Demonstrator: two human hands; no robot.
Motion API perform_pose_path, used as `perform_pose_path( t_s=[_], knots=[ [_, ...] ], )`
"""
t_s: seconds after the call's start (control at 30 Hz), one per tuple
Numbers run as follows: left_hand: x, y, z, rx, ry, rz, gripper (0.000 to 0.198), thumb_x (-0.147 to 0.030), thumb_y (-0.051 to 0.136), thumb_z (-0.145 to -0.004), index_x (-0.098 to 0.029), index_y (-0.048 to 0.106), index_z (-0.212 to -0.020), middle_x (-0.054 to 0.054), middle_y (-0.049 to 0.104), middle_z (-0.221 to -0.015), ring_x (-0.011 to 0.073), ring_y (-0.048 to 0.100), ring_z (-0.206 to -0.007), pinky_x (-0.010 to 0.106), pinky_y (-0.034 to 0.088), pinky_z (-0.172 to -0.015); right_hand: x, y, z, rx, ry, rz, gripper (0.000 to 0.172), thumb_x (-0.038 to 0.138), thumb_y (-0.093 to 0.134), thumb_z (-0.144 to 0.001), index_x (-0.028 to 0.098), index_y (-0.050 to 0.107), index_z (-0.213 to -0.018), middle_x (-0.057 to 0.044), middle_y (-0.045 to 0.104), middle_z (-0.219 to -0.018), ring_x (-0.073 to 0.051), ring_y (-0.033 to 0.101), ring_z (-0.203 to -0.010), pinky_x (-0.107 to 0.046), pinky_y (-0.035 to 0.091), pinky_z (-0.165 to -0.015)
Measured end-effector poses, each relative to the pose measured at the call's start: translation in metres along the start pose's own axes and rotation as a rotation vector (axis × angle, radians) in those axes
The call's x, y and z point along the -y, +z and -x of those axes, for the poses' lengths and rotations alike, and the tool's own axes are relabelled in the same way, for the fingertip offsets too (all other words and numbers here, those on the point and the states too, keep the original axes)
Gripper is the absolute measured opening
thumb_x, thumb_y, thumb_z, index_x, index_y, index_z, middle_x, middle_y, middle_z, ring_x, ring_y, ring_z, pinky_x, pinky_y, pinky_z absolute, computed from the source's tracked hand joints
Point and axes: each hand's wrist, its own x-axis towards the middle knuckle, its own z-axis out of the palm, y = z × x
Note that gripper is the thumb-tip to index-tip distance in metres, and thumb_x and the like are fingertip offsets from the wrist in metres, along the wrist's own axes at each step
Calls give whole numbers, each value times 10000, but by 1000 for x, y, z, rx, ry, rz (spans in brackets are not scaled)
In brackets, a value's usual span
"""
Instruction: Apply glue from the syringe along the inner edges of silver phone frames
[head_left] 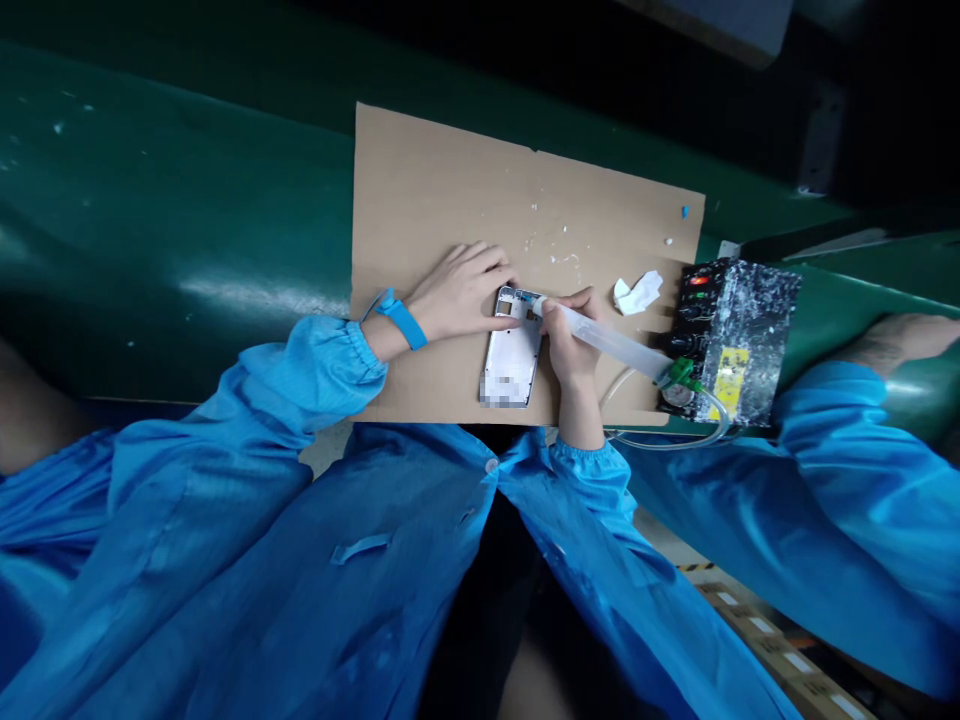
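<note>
A silver phone frame (512, 358) lies on a sheet of cardboard (427, 190) in front of me. My left hand (472, 292), with a blue wrist strap (405, 322), steadies it at the upper left, the thumb across its face and the fingers bent at its top corner. My right hand (571, 335) grips a translucent glue-dispensing syringe (619, 346) near its front end. The syringe slants down to the left, its blue tip (529, 299) at the upper part of the frame; whether it touches cannot be made out. A green cap (675, 374) joins the syringe to a clear hose (726, 425).
A black dispenser box (757, 330) with white smears and lit displays stands to the right. Crumpled white tissue (637, 293) lies beside it. A small blue piece (685, 212) and white specks dot the cardboard. A co-worker's arm (832, 395) rests on the green bench (885, 290) at right.
</note>
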Motion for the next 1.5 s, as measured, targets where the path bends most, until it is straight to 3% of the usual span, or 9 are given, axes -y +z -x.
perform_pose_path(
  t_s=[0.63, 0.83, 1.03, 1.13, 1.27, 1.4, 1.43, 1.5],
  knots=[
    [0, 0, 0, 5, -5, 0, 459, -567, 836, -990, -221, 780, -1287, 142, 727, -1303, 382, 646, -1288, 544, 497, -1098, -1, -2, 0, 1, 14, 4, 623, 827, 836, -1003, 263, 605, -877, 29, 687, -728, -198, 624, -631, -342, 478, -622],
    [-1, 0, 0, 9, -3, -30, 451, -546, 836, -1003, -203, 770, -1289, 133, 727, -1321, 365, 652, -1303, 515, 494, -1113, -2, -3, 2, 10, 10, -28, 572, 750, 851, -1037, 255, 619, -868, 32, 681, -725, -184, 601, -616, -329, 455, -611],
    [-1, -1, 0, 13, -1, -35, 455, -546, 844, -1002, -208, 764, -1297, 123, 722, -1315, 354, 650, -1294, 508, 492, -1119, 1, -2, -1, -4, 14, 1, 625, 839, 811, -1008, 268, 598, -867, 25, 664, -715, -202, 608, -624, -345, 501, -628],
    [0, -1, 1, 20, -3, -42, 459, -537, 872, -984, -214, 760, -1289, 112, 721, -1301, 347, 653, -1278, 501, 498, -1116, 3, 0, -1, -64, 9, -36, 636, 856, 784, -1007, 277, 558, -872, 35, 612, -667, -203, 584, -577, -349, 497, -609],
    [-1, -1, 0, 34, -1, -58, 453, -536, 861, -996, -216, 751, -1297, 104, 720, -1294, 327, 660, -1263, 494, 504, -1139, 5, -2, 1, -253, -16, -7, 596, 841, 706, -1034, 287, 519, -915, 52, 543, -651, -209, 581, -555, -355, 501, -604],
    [9, -14, -7, 57, -21, -160, 502, -584, 812, -1023, -216, 738, -1356, 128, 713, -1370, 340, 656, -1298, 503, 504, -1171, 4, -7, 0, -380, -26, -11, 512, 765, 680, -1048, 290, 516, -950, 51, 552, -670, -211, 603, -578, -355, 505, -630],
    [14, -21, -9, 15, -72, -217, 522, -602, 790, -1033, -218, 729, -1382, 144, 706, -1418, 363, 645, -1334, 526, 495, -1184, 3, -7, -1, -398, -29, -24, 510, 763, 679, -1044, 292, 510, -946, 52, 555, -669, -208, 599, -570, -354, 502, -627],
    [29, -40, -13, -182, -225, -341, 547, -610, 733, -1064, -228, 691, -1453, 177, 664, -1540, 411, 604, -1422, 573, 470, -1211, 1, -7, -3, -426, -39, -58, 527, 776, 690, -1026, 295, 499, -929, 53, 561, -663, -204, 585, -548, -356, 496, -618]
  ],
)
